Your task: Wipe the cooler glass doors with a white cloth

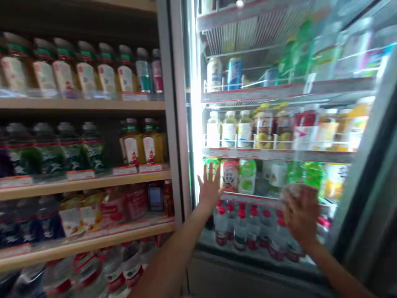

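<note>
In the lower right of the frame, two bare hands reach toward a silver-framed glass cooler door (347, 136). The left hand (211, 188) is open, fingers spread, holding nothing; the right hand (300, 213) is open too. Below them, at least seven clear red-capped water bottles (240, 227) stand in rows, labels outward for display.

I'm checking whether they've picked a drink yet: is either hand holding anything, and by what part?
The left hand is open, fingers spread, holding nothing. The right hand is blurred before the glass-door drinks fridge, so whether it holds anything cannot be told.
</note>
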